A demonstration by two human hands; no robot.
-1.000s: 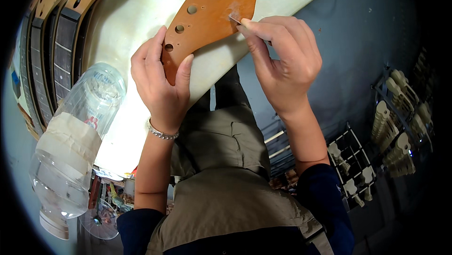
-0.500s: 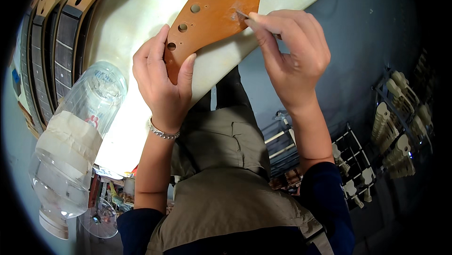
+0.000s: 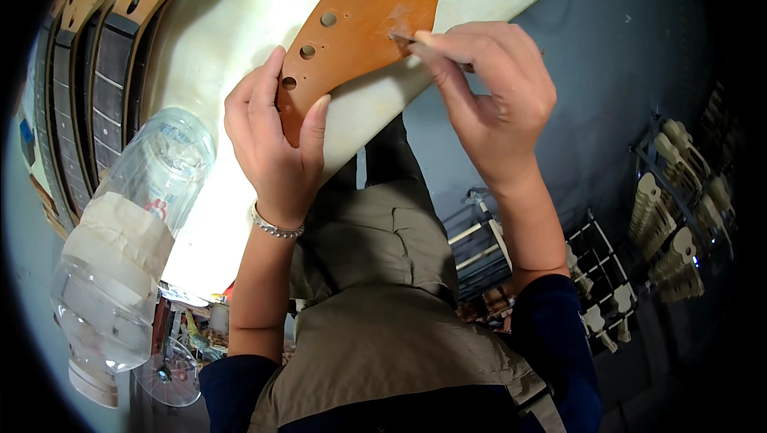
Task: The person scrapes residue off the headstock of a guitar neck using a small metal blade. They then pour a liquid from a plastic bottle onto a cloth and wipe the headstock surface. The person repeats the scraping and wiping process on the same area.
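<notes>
An orange-brown guitar neck headstock [image 3: 363,29], with a row of round holes along its left side, lies over the pale worktop. My left hand [image 3: 276,125] grips its narrow near end, fingers on the left edge and thumb on the right. My right hand [image 3: 495,85] is closed in a pinch at the headstock's right edge. Between its thumb and fingertips is a small thin dark piece [image 3: 403,37], its tip on the wood surface; its kind is too small to make out. A dull, scuffed patch shows on the wood around that tip.
Several guitar necks with dark fretboards [image 3: 112,89] stand at the left. Beside them lies a clear plastic bottle [image 3: 132,249] with a paper band. The pale worktop [image 3: 216,217] has a slanting right edge. Racks hold several pale guitar necks [image 3: 679,261] at the lower right.
My right hand has shifted slightly down and left with the small dark piece, its tip still at the scuffed patch. The headstock has slid slightly left; my left hand keeps its grip.
</notes>
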